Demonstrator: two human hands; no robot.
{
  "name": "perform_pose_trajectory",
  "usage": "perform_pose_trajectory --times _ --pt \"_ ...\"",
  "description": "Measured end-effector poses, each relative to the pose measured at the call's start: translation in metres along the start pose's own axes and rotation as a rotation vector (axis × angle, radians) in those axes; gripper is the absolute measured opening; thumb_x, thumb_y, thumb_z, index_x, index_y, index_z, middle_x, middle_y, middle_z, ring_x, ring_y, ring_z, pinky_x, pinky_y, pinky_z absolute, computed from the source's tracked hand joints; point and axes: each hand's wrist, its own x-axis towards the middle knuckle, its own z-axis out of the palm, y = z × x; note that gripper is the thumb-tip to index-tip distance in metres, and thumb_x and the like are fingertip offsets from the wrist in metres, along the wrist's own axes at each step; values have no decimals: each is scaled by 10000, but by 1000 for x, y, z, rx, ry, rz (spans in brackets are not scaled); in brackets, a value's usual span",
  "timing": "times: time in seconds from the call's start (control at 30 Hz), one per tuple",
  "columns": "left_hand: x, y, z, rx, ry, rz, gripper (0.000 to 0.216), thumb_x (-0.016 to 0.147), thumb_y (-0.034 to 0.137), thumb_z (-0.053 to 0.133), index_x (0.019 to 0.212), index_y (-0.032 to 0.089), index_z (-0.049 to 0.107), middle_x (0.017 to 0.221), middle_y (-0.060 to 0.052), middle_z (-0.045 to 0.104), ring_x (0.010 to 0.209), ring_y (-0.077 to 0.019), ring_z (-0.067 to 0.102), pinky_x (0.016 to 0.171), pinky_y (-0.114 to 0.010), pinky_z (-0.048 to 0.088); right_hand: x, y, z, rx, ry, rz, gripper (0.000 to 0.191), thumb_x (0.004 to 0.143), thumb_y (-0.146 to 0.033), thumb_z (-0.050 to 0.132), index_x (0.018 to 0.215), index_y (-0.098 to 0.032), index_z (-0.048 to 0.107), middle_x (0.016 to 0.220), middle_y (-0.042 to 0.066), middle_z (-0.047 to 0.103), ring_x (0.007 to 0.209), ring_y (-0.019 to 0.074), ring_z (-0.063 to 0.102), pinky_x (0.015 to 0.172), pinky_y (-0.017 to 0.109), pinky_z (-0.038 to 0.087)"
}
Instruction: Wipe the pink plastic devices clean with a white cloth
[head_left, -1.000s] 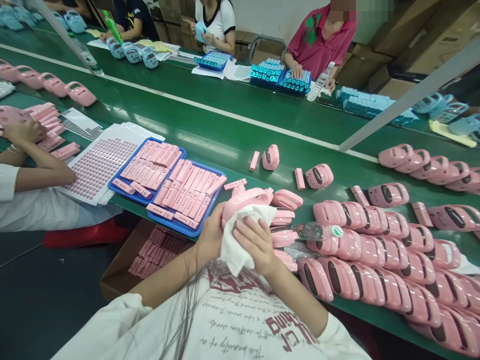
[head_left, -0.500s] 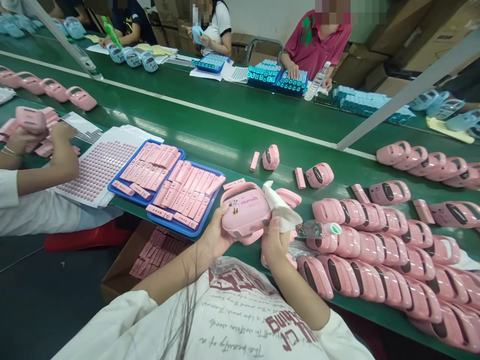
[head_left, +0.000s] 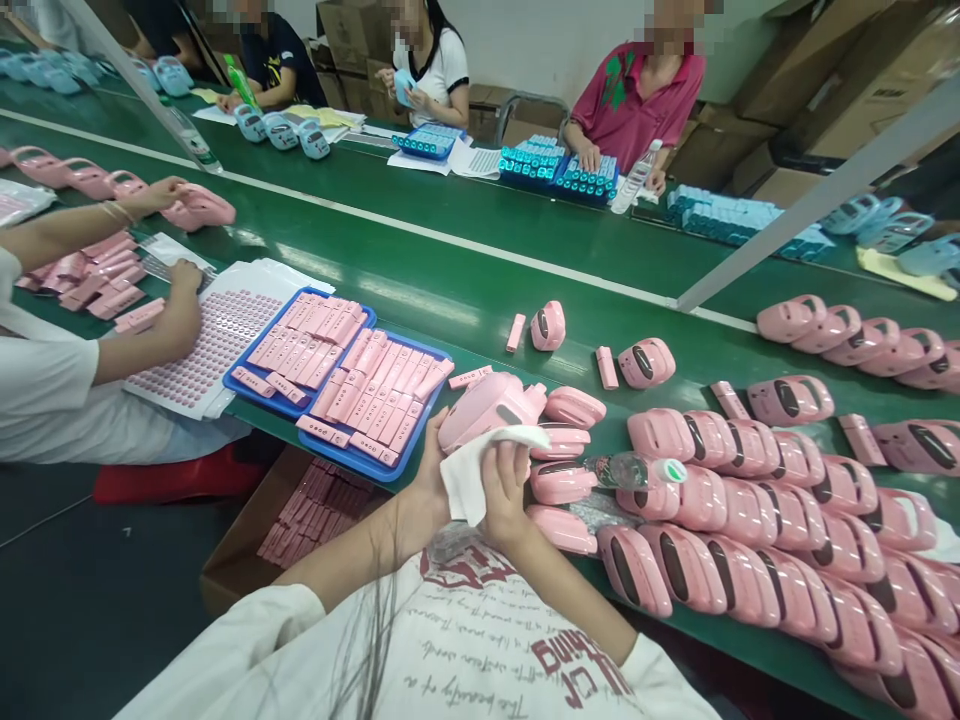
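Note:
My left hand (head_left: 429,478) is closed round the left side of a glossy pink plastic housing (head_left: 480,402), raised over the table edge and tilted. My right hand (head_left: 506,492) is closed on a white cloth (head_left: 463,482), which lies against the housing's near lower side. Part of the housing is hidden behind the cloth and fingers. Just right of my hands, several similar pink housings (head_left: 574,406) lie in a column. To the left, pink rectangular bars fill a blue tray (head_left: 411,455), and one loose pink bar (head_left: 470,377) lies beyond its right corner.
A clear bottle (head_left: 622,470) lies among rows of pink housings (head_left: 739,510) on the right. A second blue tray (head_left: 238,385) and sticker sheets (head_left: 180,370) are left, beside a co-worker's arm (head_left: 150,345). A carton of bars (head_left: 225,560) stands below. People sit across the green table (head_left: 420,270).
The housing has turned in my left hand, so its printed face no longer shows. My right hand has moved the cloth left across its near side. The neighbour's hand has reached a housing further back.

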Motion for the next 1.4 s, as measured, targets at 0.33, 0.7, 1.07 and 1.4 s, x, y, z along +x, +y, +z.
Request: perform_pose_trajectory --times 0.33,0.7,1.07,1.4 --pt "-2 5 -4 -341 54 -279 453 694 533 632 967 173 653 808 -48 712 689 -191 636 545 -267 483 66 48 -10 908 -91 1174 716 858 -733 288 1184 -184 611 1102 91 709 1025 250 670 886 396 545" --pt "37 -4 -81 472 140 53 563 615 390 760 1092 171 558 1072 -92 667 984 -242 622 821 -357 489 128 96 10 652 -591 800 205 689 -385 685 780 -207 641 812 16 659 826 218 595 836 382 483" --pt "57 56 -214 1133 907 156 197 721 92 558 865 183 460 964 -109 536 1252 -377 391 1028 -512 302 185 227 135 34 -337 1111 125 585 -230 650 638 -191 544 586 -2 523 699 232 572 664 347 475" --pt "60 47 -235 946 896 123 323 739 286 609 1022 148 534 982 -114 630 1080 -302 579 935 -427 439 183 283 189 -4 -288 1143 242 702 -339 617 866 -161 599 849 103 629 814 258 614 754 414 494"
